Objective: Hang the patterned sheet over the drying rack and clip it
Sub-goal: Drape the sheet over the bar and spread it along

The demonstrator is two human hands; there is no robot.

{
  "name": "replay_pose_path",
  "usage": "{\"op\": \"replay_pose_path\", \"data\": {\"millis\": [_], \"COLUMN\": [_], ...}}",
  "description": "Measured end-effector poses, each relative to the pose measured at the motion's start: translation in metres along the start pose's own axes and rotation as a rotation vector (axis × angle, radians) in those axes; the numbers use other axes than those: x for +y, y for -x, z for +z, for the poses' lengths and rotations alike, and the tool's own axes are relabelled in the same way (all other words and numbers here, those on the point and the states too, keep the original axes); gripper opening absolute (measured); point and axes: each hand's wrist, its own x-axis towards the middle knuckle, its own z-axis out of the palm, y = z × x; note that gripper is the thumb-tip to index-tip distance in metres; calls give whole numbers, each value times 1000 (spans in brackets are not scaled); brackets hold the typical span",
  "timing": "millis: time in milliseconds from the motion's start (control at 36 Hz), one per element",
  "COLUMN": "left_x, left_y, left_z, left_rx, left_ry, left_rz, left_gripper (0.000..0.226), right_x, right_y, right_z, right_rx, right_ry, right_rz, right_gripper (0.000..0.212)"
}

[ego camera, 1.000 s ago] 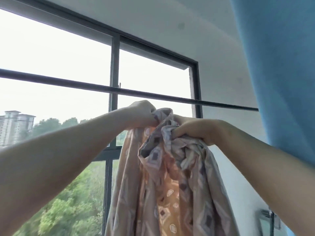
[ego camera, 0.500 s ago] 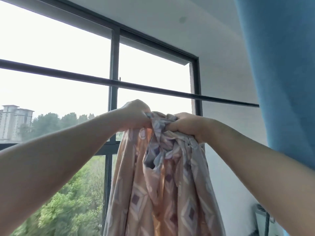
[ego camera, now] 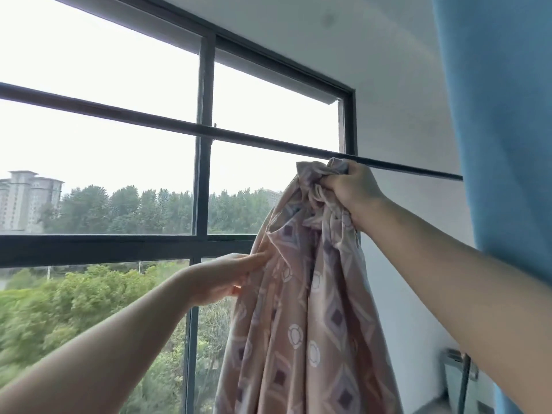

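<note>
At the rod (ego camera: pixel 268 141) our right hand (ego camera: pixel 352 189) grips the sheet (ego camera: pixel 298 324). Our left hand (ego camera: pixel 221 276), fingers (ego camera: pixel 254 259) straight, touches it lower; its bottom is cut off.

Daylit dark-framed window (ego camera: pixel 206 85) meets white wall (ego camera: pixel 403 100) beside blue curtain (ego camera: pixel 507 115).

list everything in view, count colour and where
patterned sheet: one, pink with purple diamonds, hanging bunched at centre right
drying rod: one, dark, crossing in front of the window
window frame: one, dark, left and centre
blue cloth: one, blue, right edge
trees: many, green, outside
apartment block: one, grey, outside far left
left hand: one, fingers straight, touching the sheet's left edge
right hand: one, gripping the sheet's bunched top by the rod
</note>
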Motion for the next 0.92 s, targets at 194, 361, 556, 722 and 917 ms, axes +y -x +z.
{"op": "replay_pose_path", "data": {"millis": [194, 361, 556, 722, 917], "left_x": [-21, 7, 69, 82, 82], "left_y": [0, -24, -27, 10, 1], "left_z": [28, -14, -110, -75, -57], "left_rx": [-125, 456, 745, 871, 725], "left_ry": [563, 268, -305, -562, -559], "left_rz": [22, 35, 162, 267, 158], "left_gripper": [26, 27, 23, 33, 30], "right_x": [-16, 1, -2, 10, 6], "right_y": [-3, -11, -5, 8, 17], "right_z": [-17, -33, -57, -51, -40], "right_rx": [81, 144, 175, -65, -240], "right_ry": [-89, 281, 542, 536, 468], "right_rz": [-44, -20, -130, 28, 117], "right_gripper": [24, 18, 26, 6, 37]}}
